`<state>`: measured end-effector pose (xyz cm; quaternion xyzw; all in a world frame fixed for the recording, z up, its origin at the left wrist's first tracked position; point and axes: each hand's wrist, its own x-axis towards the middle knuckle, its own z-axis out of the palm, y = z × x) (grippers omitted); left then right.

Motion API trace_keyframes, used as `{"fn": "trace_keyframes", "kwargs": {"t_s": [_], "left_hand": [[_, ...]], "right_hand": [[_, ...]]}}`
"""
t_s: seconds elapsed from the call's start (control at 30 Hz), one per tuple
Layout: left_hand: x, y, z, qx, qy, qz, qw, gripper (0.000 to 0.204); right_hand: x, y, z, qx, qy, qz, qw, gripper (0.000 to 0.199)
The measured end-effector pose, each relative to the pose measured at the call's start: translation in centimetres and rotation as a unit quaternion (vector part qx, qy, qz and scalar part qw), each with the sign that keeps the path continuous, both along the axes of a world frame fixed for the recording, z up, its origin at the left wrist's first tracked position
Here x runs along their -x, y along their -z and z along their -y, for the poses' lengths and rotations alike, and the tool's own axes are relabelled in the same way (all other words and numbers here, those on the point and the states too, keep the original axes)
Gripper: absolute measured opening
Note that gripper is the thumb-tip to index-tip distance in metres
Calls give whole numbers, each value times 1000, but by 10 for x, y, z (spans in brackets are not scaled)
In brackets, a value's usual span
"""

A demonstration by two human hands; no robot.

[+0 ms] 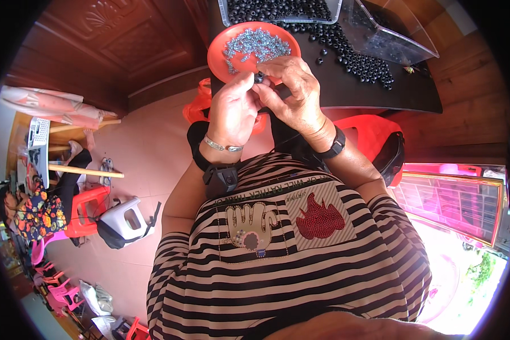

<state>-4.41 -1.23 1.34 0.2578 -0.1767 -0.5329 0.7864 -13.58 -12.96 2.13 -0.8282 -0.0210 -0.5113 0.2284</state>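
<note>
Both hands meet over the near edge of an orange-red plate [214,55]. A small black round piece [259,77] shows between their fingertips. My left hand [235,107] is closed on it, palm partly turned up, thumb against the piece. My right hand [296,90] pinches it from the other side with thumb and bent fingers. Whether something smaller is also held is hidden by the fingers. On the plate lies a heap of small silvery-blue shiny parts [258,45].
Many black round pieces [360,65] lie spread on the dark table [345,96]. A clear box [341,12] of them stands at the far edge; another clear box [394,37] lies tipped at the right. A red bag [196,102] hangs below the table's left side. Stools [88,209] stand left.
</note>
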Motion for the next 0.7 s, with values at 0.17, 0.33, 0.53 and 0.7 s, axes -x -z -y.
{"fn": "trace_keyframes", "kwargs": {"t_s": [0.17,0.33,0.53,0.7], "left_hand": [[1,-1,-1,-10,4,-5,1000,38],[2,-4,-4,-27,10,-10,1000,38],[10,-11,-1,-17,-20,-26,999,26],[11,4,-1,-47,-21,-60,997,24]], "right_hand": [[0,0,-2,16,19,-3,1000,34],[1,1,-2,45,28,-6,999,33],[5,-3,-1,100,45,-22,994,30],[9,-1,-6,108,21,-40,993,30]]}}
